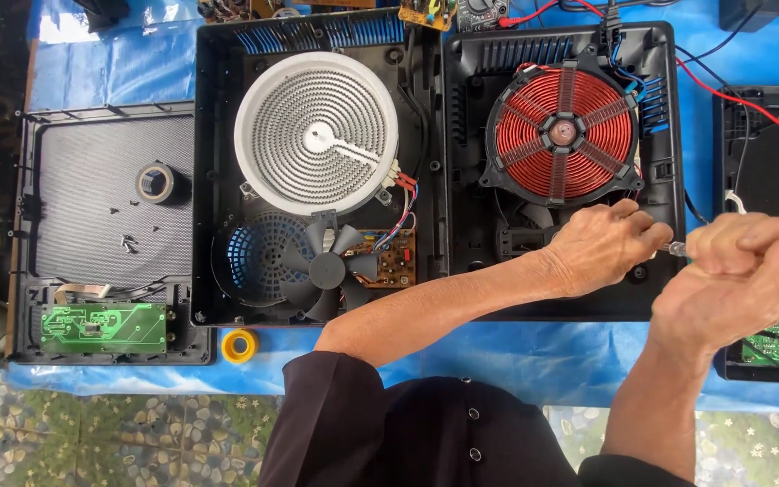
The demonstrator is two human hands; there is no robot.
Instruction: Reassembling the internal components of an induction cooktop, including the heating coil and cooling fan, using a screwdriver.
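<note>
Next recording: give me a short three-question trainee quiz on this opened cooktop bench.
1. True or false: the red copper coil sits in the same half of the black housing as the right hand.
2. Which lies below the white round heating element? A) black fan B) yellow tape roll C) green circuit board
3. What does the right hand grip, with the left hand at its tip?

Key: 1 true. 2 A. 3 a screwdriver, mostly hidden in the fist.
</note>
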